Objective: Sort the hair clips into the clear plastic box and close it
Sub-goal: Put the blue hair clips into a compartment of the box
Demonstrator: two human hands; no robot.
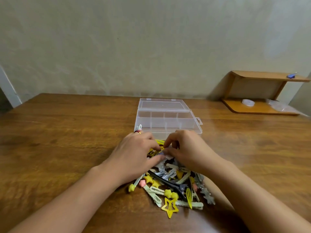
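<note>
So the clear plastic box (pixel 165 121) sits open on the wooden table (pixel 67 132), lid flipped back toward the wall, dividers showing. It's right behind the pile of hair clips (pixel 175 185), which makes sense: short trip from pile to compartment. The compartments I can see look empty, so my guess is the sorting has barely started.

Both hands are working the far end of the pile, just in front of the box. The left hand (pixel 136 155) has its fingers curled down into the clips, and the right hand (pixel 186 148) looks like it's pinching something small and pale between thumb and fingertips. Honestly I can't tell exactly which clip either hand has, or if the left really holds one or is just digging around. It's blurry right there.

Clips are a mix: a yellow star clip (pixel 169 207) nearest the camera, a long black clip (pixel 170 182) across the middle, pale green and silver ones.

The near edge of the box is hidden behind the hands. There's a wooden shelf (pixel 259 93) off to the right holding small stuff I can't make out.
</note>
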